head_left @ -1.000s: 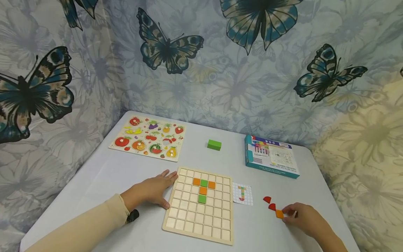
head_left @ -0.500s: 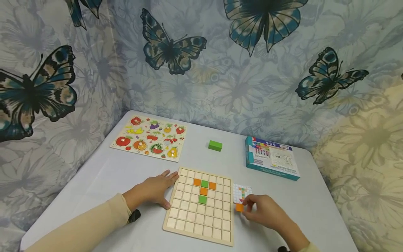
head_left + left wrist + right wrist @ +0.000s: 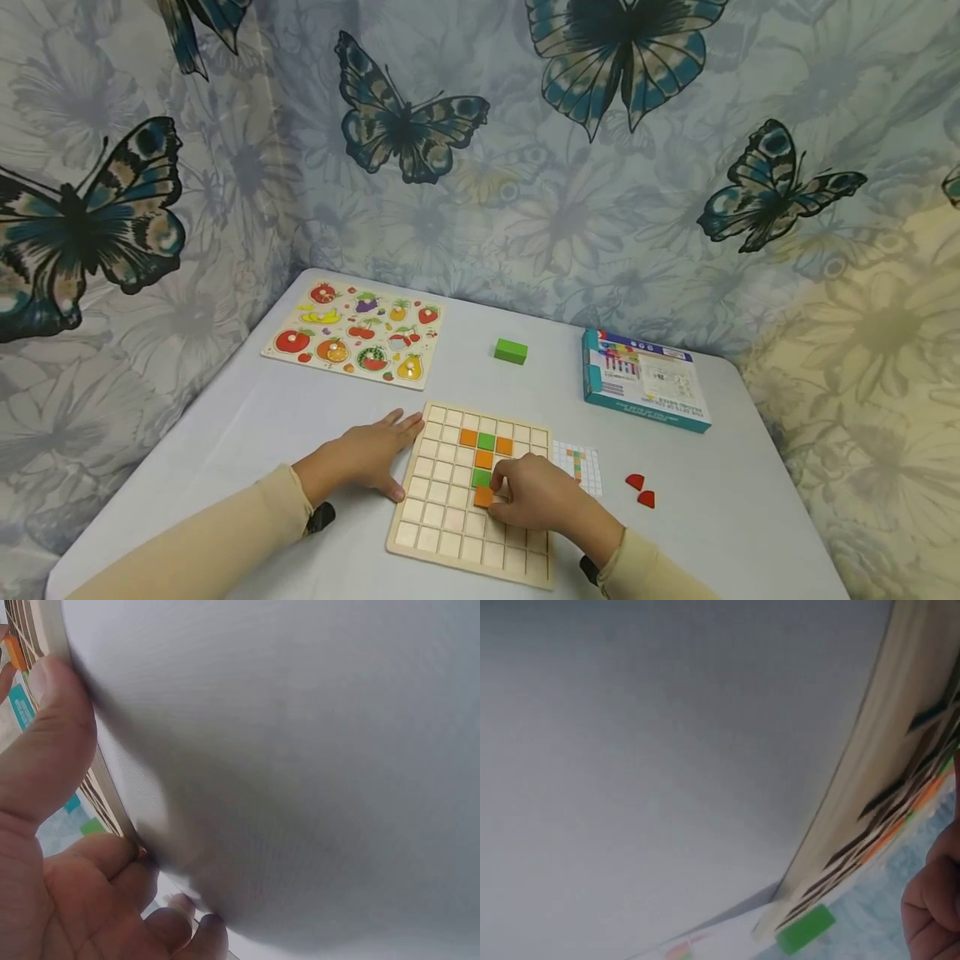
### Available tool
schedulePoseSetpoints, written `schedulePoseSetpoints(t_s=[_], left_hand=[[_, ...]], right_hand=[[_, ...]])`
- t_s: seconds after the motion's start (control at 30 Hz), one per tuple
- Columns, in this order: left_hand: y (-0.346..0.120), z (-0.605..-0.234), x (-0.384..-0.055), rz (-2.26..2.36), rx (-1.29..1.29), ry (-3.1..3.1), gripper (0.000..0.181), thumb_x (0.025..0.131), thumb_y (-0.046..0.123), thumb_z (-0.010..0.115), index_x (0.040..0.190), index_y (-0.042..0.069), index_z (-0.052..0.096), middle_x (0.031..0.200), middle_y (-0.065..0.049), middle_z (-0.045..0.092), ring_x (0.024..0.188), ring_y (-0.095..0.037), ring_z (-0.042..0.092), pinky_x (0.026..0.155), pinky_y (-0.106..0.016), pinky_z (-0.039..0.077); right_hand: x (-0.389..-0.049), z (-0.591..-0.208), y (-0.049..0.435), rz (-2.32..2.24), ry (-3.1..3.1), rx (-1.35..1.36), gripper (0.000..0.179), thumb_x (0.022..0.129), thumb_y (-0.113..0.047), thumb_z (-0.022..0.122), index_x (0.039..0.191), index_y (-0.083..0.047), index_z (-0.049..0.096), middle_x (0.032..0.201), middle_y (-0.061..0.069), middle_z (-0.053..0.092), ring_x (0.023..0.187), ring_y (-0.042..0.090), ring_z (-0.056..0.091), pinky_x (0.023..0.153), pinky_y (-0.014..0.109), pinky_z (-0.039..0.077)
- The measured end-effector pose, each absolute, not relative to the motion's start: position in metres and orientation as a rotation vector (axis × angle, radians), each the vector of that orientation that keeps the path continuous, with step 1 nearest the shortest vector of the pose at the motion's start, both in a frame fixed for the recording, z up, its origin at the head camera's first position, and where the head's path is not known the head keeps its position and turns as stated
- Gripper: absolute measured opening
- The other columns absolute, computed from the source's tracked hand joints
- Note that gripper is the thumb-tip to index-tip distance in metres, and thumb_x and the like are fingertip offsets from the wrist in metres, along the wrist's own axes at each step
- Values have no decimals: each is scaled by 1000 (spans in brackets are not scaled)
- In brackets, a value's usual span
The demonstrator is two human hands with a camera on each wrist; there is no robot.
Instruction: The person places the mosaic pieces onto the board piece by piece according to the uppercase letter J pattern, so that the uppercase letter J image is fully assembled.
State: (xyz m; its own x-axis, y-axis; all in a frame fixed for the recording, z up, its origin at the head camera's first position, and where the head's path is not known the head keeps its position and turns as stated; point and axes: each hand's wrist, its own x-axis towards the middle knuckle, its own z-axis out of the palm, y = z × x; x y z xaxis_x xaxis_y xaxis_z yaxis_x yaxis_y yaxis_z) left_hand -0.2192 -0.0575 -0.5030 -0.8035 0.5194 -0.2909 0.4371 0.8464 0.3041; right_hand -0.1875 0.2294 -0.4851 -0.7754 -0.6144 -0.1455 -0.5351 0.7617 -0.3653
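A wooden grid board (image 3: 452, 517) lies on the white table. In its squares sit orange and green tiles, forming a short row with a column running down from its middle. My right hand (image 3: 542, 493) pinches an orange square tile (image 3: 483, 497) at the square just below the lower green tile (image 3: 481, 477). My left hand (image 3: 370, 454) rests at the board's left edge, fingers spread; the left wrist view shows its thumb (image 3: 64, 724) against the rim. Beside the board's right edge is a printed pattern card (image 3: 589, 468), partly hidden by my right hand.
Two red rounded pieces, one upper (image 3: 635, 481) and one lower (image 3: 647, 499), lie right of the card. A green block (image 3: 511, 351) stands behind the board. A teal-edged box (image 3: 647, 382) is at back right, a fruit puzzle board (image 3: 348, 337) at back left.
My right hand has picked the orange tile from beside the red pieces and carried it left, past the card, onto the board. My left hand has stayed at the board's edge.
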Motion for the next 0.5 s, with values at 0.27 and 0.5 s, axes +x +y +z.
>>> schedulePoseSetpoints(t_s=[0.27,0.5], left_hand=[[-58,-500,-218,343,701,2651,115,61,48,88,154,9,33,160,-2,24,147,-31,16,106,-54,35],[-58,-500,-218,344,711,2649,114,62,49,87,154,9,32,161,-2,23,147,-30,15,108,-52,33]], right_hand=[[-188,-491,228,-427,2745,-897,25,82,-38,77,93,-17,67,51,-13,36,46,2,32,43,21,26],[-189,-490,227,-466,2728,-973,19,85,-37,76,90,-18,72,50,-15,40,48,1,33,45,20,29]])
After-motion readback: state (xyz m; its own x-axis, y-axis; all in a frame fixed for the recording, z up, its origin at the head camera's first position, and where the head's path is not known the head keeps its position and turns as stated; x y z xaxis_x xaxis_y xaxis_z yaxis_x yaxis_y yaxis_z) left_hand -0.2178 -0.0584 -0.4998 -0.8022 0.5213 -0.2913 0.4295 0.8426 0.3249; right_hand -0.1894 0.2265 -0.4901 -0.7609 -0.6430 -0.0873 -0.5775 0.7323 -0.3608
